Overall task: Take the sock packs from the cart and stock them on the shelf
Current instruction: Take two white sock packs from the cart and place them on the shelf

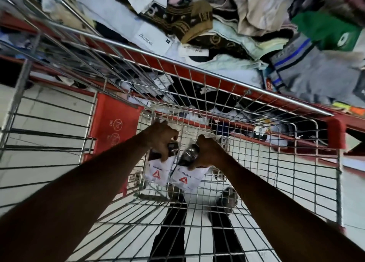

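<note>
1. Counting packs: two sock packs in view, both held inside the cart (227, 80), side by side with edges touching.
2. Left pack (156, 172): white card with red triangle logo and "Reebok" print, dark socks above the card. Left hand (161, 139) has fingers curled over the dark sock end, gripping it.
3. Right pack (185, 177): same card and logo, dark socks in glossy wrap above it. Right hand (207, 153) is closed around the sock end, thumb against the card's top edge.
4. Both packs hang card-end down, just above the wire floor of the cart basket.
5. Cart contents: nothing else can be made out in the basket; the white floor and the person's dark trouser legs show through the mesh.
6. Cart fittings: one red flap (110, 131) at the left of the basket, one red corner bumper (335, 132) at the right.
7. Shelf (217, 68): red-edged, just beyond the cart's far rail. It holds a loose heap of mixed socks and paper-tagged packs: brown patterned, pale, grey with blue stripe, green. Number too jumbled to count.
8. Lower tier behind the mesh holds more dark and white items, blurred.
</note>
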